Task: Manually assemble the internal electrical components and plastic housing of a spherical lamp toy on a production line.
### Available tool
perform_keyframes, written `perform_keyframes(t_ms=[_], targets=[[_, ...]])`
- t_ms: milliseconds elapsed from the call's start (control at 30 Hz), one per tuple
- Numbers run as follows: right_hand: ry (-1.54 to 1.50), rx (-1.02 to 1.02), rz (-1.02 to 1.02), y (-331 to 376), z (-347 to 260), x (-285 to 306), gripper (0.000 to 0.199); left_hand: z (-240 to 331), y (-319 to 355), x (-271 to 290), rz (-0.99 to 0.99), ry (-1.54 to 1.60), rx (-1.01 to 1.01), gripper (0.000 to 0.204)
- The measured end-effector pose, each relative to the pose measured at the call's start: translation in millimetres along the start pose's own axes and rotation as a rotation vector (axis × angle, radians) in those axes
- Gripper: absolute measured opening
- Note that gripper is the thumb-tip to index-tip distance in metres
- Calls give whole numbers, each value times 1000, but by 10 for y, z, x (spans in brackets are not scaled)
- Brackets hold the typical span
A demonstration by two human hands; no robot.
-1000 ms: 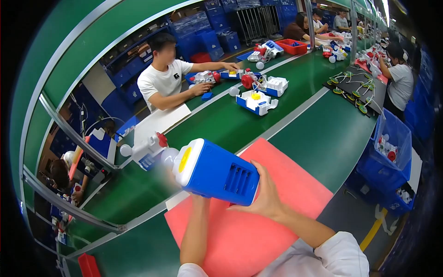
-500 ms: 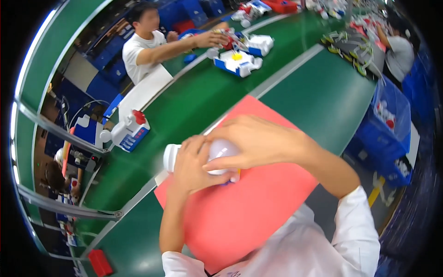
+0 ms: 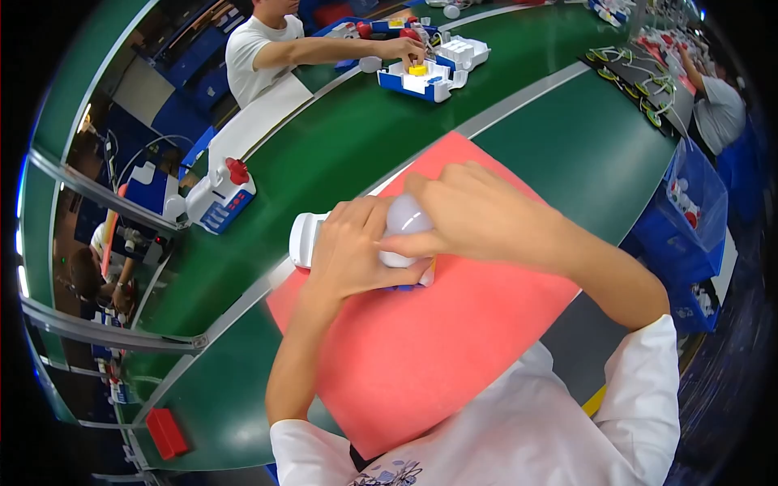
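A white plastic toy (image 3: 302,240) with a pale lilac dome (image 3: 406,214) lies on a pink-red sheet (image 3: 405,356). My left hand (image 3: 350,247) is wrapped over its body, between the white end piece and the dome. From the other side my right hand (image 3: 478,215) grips the dome, its thumb stretched across the front towards my left fingers. A bit of blue shows beneath my left thumb. Most of the toy's body is hidden under my hands.
A white and blue toy (image 3: 223,198) with a red knob stands on the green belt (image 3: 340,154). Across it, a person (image 3: 267,49) reaches into an opened white and blue shell (image 3: 417,81). A red box (image 3: 166,433) sits lower left; blue crates (image 3: 677,219) stand right.
My hands keep their hold on the toy while the whole view has shifted. The person across has moved a hand down to the yellow part in the opened shell.
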State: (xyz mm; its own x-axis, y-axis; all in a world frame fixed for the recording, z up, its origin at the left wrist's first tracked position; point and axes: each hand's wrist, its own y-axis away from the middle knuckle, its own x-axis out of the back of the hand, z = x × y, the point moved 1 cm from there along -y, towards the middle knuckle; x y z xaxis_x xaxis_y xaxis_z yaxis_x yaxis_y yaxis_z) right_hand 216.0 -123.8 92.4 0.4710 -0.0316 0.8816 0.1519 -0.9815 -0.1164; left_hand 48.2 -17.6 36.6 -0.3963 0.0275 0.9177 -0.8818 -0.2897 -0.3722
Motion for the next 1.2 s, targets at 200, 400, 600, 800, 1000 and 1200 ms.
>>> perform_keyframes(t_ms=[200, 400, 600, 800, 1000, 1200], targets=[[44, -154, 20, -10, -89, -30, 55, -34, 39, 77, 7, 22, 8, 78], [-441, -91, 330, 179, 220, -355, 108, -564, 357, 537, 129, 288, 127, 108], [-731, -32, 516, 23, 177, -1388, 111, -816, 701, -287, 484, 1017, 595, 73], [-899, 104, 557, -144, 342, -1506, 85, -604, 854, -286, 696, 872, 604, 45], [-995, -5, 504, -264, 771, -1672, 93, -702, 989, -290, 499, 811, 533, 45], [-2028, -30, 470, -411, 1002, -1489, 70, -124, 888, -329, 407, 1076, 453, 132]])
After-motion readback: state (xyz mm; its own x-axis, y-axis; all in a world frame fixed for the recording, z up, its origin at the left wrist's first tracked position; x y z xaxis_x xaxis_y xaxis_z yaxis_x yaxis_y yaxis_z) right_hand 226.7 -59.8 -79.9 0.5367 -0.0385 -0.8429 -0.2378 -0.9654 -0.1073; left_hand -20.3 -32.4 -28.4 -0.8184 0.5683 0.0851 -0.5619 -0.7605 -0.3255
